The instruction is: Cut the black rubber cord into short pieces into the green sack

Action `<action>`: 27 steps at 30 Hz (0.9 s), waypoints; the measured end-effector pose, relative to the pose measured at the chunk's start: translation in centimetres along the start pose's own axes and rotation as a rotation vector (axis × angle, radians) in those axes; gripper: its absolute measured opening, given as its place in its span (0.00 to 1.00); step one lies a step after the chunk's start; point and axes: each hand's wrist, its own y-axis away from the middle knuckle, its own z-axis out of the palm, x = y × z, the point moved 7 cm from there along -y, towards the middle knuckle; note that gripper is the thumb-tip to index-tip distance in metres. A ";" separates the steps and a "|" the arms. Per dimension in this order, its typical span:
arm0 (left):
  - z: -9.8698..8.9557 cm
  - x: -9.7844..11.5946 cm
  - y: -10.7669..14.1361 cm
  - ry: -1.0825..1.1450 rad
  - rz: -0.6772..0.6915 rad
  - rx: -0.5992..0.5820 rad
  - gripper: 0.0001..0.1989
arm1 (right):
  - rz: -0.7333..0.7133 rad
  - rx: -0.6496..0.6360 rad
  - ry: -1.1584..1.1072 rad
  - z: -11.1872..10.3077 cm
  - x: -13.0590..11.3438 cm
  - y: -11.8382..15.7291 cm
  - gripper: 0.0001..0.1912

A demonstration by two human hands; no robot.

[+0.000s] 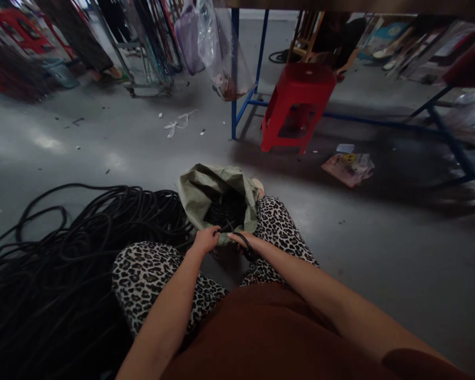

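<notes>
Between my knees stands an open greenish woven sack with dark pieces inside, too dim to make out singly. Over its near rim, my right hand is closed on black-handled scissors, whose blades point up and left toward my other hand. My left hand pinches the end of a black cord close to the blades. To the left, a large heap of black cord lies in loops on the floor, reaching the sack's side.
A red plastic stool stands by a blue-legged table ahead. Clear plastic bags hang from the table's side. A printed plastic packet lies on the grey floor at right. Another person's leg shows at upper left, near a wheeled rack.
</notes>
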 end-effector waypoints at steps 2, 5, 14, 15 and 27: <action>0.0 0.1 0.0 0.004 -0.005 -0.017 0.19 | -0.002 0.002 -0.018 0.0 0.1 0.0 0.23; -0.1 0.0 0.1 0.005 -0.025 -0.043 0.19 | 0.015 -0.009 -0.014 0.0 0.1 0.1 0.23; 0.1 -0.1 0.1 -0.010 -0.016 -0.028 0.19 | -0.015 0.056 0.072 -0.4 -0.7 0.9 0.16; 0.1 0.0 0.1 -0.010 -0.013 -0.026 0.19 | -0.020 0.059 0.072 -0.4 -0.6 0.8 0.16; -0.1 -0.1 0.3 -0.032 -0.004 0.005 0.17 | -0.016 0.104 0.074 -0.7 -0.3 0.2 0.17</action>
